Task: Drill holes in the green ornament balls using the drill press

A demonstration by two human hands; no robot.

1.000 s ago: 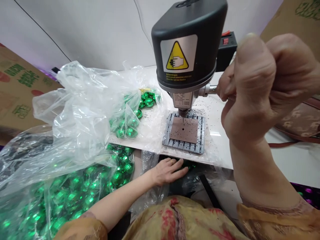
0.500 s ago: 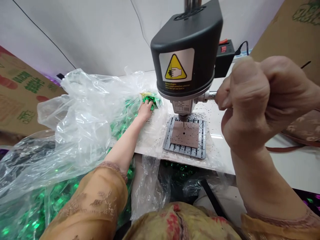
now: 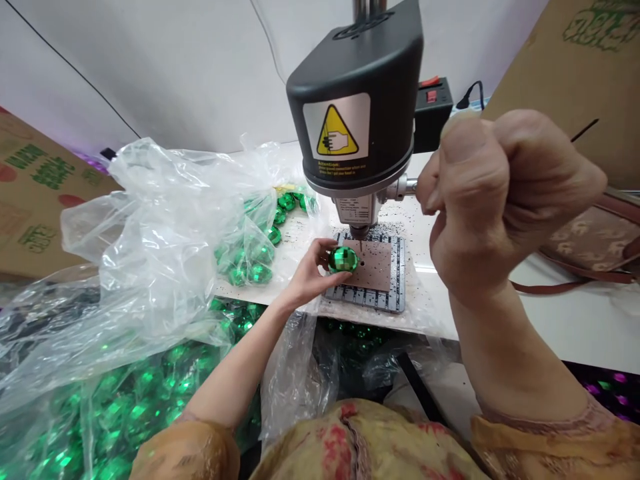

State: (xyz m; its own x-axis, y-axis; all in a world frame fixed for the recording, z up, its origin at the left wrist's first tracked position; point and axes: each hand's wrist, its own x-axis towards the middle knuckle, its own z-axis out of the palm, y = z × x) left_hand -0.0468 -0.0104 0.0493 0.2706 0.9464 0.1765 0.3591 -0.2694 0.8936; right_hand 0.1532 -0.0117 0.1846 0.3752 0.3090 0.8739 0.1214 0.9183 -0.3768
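Note:
Between the thumb and fingers of my left hand (image 3: 316,270) is a shiny green faceted ball (image 3: 343,259), at the left part of a brown board (image 3: 375,267). The board, with a small dark hole, lies on the slotted metal base (image 3: 396,303) of a small drill press (image 3: 350,113). A thin drill bit (image 3: 361,245) points down just right of the ball, apart from it as far as I can see. My right hand (image 3: 480,193) is closed around the press's feed handle (image 3: 411,186), at the right of the black motor housing.
Clear plastic bags (image 3: 165,220) with several green balls (image 3: 257,263) spread over the left side. Cardboard boxes (image 3: 37,193) flank the white table (image 3: 540,327). A black switch box (image 3: 434,113) stands behind the press, and a patterned bag (image 3: 590,240) at the right. Dark shavings surround the base.
My left hand has come right and nearer from the pile of green balls, bringing one ball over the board. My right hand stays on the handle. The view has shifted slightly.

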